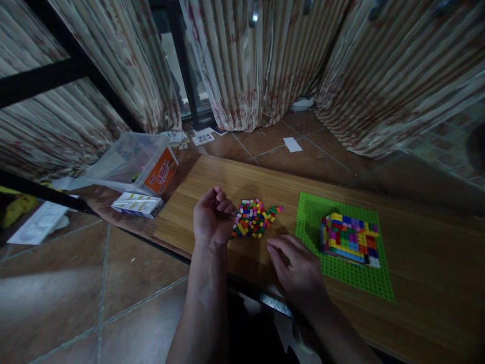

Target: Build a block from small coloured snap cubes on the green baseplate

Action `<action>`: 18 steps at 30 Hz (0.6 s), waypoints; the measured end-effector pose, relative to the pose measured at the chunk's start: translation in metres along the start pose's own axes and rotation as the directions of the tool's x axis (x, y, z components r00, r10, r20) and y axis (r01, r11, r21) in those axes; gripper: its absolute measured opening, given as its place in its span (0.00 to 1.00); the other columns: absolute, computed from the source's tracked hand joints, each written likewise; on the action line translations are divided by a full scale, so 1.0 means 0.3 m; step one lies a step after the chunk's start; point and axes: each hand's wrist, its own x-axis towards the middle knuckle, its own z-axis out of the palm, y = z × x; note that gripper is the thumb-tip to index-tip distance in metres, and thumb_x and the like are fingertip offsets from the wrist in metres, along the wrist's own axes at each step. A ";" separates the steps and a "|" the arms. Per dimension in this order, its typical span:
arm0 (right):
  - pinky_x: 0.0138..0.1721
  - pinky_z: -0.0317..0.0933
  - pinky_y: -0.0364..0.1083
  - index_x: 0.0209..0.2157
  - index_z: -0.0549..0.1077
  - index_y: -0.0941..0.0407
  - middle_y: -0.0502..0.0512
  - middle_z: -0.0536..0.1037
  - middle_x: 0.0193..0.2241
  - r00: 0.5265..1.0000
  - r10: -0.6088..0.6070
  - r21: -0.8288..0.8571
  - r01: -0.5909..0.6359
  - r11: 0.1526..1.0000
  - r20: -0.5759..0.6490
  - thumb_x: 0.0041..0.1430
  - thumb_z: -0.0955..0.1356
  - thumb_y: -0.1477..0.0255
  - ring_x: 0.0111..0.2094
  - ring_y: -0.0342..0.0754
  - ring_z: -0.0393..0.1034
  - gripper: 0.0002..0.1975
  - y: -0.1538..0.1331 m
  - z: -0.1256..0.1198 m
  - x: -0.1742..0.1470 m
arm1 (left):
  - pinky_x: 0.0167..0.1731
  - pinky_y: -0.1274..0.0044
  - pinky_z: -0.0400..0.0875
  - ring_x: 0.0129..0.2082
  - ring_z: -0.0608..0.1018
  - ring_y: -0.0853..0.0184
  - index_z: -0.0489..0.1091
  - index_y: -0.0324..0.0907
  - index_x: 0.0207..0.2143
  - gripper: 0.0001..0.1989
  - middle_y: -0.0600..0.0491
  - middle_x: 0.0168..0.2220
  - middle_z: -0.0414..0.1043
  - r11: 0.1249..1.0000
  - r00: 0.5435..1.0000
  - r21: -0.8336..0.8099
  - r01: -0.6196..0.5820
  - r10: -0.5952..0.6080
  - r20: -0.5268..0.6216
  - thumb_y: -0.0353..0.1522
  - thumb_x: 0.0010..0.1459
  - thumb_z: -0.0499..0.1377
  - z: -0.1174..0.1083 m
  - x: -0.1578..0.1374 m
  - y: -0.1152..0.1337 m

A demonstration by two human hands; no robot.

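Observation:
A pile of small colourful toy bricks (252, 220) lies on the wooden bench top. Just left of it is my left hand (213, 217), turned palm up with its fingers curled inward. Whatever it may hold is hidden in the fingers. My right hand (297, 265) hovers over the near side of the bench, right of the pile, thumb and index fingertip close together in a pinch. Anything between those tips is too small to make out. To its right a green baseplate (352, 283) carries a blocky multicoloured brick build (350, 237).
The long wooden bench (424, 253) has a dark front edge near my body. At its left end stand a clear plastic bin (129, 151) with an orange label and a white box (138, 203). Curtains (257, 65) hang behind; papers (292, 144) lie on the tiled floor.

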 end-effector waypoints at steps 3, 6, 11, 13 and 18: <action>0.41 0.67 0.46 0.38 0.76 0.55 0.54 0.80 0.34 1.000 0.021 -0.028 -0.020 0.999 0.022 0.64 0.65 0.73 0.37 0.48 0.74 0.07 -0.002 0.032 -0.001 | 0.15 0.85 0.54 0.13 0.59 0.80 0.66 0.37 0.28 0.13 0.61 0.18 0.57 1.000 1.000 -0.020 -0.005 0.005 -0.004 0.27 0.65 0.48 -0.001 -0.003 0.013; 0.42 0.65 0.47 0.39 0.75 0.55 0.54 0.79 0.35 0.998 0.052 -0.077 -0.050 0.996 0.025 0.64 0.66 0.72 0.38 0.50 0.74 0.06 -0.005 0.055 0.001 | 0.15 0.85 0.54 0.13 0.59 0.80 0.66 0.37 0.28 0.13 0.61 0.18 0.58 0.999 1.000 -0.036 0.002 -0.002 -0.009 0.28 0.66 0.47 -0.001 -0.006 0.020; 0.40 0.63 0.49 0.39 0.74 0.55 0.55 0.77 0.36 0.991 0.124 -0.221 -0.109 0.969 0.055 0.64 0.66 0.67 0.39 0.52 0.72 0.08 0.001 0.084 0.015 | 0.15 0.85 0.55 0.13 0.59 0.80 0.66 0.37 0.28 0.14 0.60 0.18 0.57 1.000 1.000 -0.026 -0.006 0.006 -0.005 0.28 0.66 0.48 -0.005 -0.006 0.021; 0.39 0.63 0.49 0.37 0.74 0.54 0.55 0.76 0.35 0.990 0.128 -0.261 -0.110 0.959 0.055 0.64 0.65 0.65 0.38 0.52 0.71 0.08 0.006 0.095 0.021 | 0.15 0.85 0.55 0.13 0.59 0.80 0.67 0.37 0.28 0.13 0.60 0.18 0.58 1.000 1.000 -0.016 -0.009 0.009 0.004 0.28 0.65 0.48 -0.007 -0.004 0.021; 0.38 0.62 0.48 0.34 0.73 0.53 0.55 0.75 0.34 0.992 0.119 -0.253 -0.105 0.962 0.040 0.65 0.64 0.67 0.36 0.51 0.70 0.08 0.011 0.109 0.029 | 0.15 0.85 0.55 0.13 0.59 0.80 0.67 0.38 0.28 0.13 0.60 0.18 0.58 1.000 1.000 0.009 -0.013 0.013 0.011 0.27 0.65 0.48 -0.006 -0.005 0.019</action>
